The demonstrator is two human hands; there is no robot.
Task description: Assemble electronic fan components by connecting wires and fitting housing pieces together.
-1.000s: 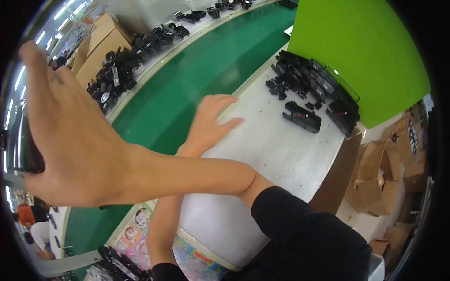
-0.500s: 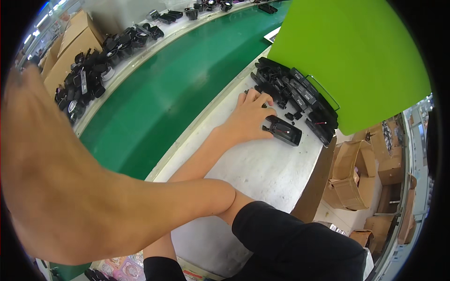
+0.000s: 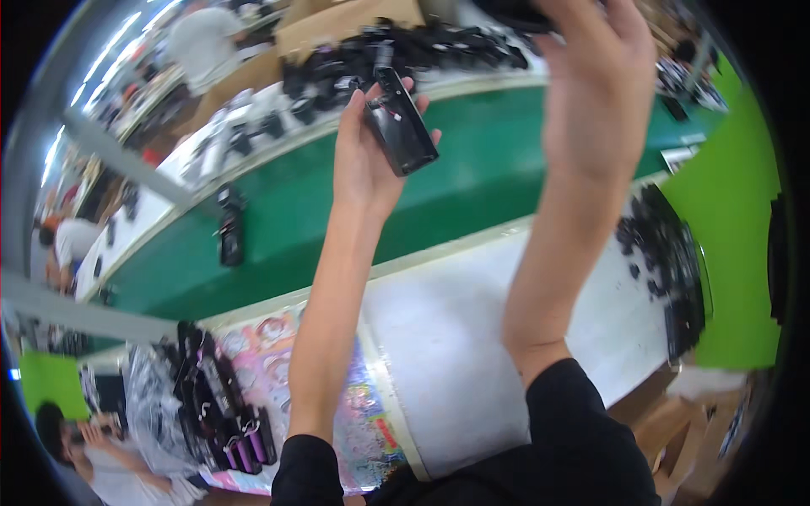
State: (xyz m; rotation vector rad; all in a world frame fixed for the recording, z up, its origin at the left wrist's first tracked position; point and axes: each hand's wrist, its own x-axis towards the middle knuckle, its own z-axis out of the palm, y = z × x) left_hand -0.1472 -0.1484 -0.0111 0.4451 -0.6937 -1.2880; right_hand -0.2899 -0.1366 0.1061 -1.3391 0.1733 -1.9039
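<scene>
Uncrossed now, the person's arms have swung apart: the left hand point(image 3: 364, 160) has moved away from the pile of black plastic parts point(image 3: 671, 261) beside the green panel point(image 3: 747, 236), and the right hand point(image 3: 601, 76) has gone from the far left to the upper right. Over the green conveyor belt point(image 3: 481, 135), the left hand holds up a black, oblong plastic casing point(image 3: 403, 131), its hollow side facing the camera and a small red-and-white detail inside. The left fingers are clamped on the casing, thumb along one long edge and fingertips showing past the other. Blurred and cut by the upper edge, the right hand is next to a dark object point(image 3: 513, 12); whether its fingers grip that object cannot be told.

Below the forearms is the white surface point(image 3: 456, 363), with a colourful printed sheet point(image 3: 278, 363) to its left. Beside that sheet are black casings with purple cylinders point(image 3: 246, 451) and a clear plastic bag point(image 3: 156, 405). One separate black device point(image 3: 229, 228) lies on the belt. Across it, many black parts point(image 3: 405, 51) are heaped before a cardboard box point(image 3: 346, 25).
</scene>
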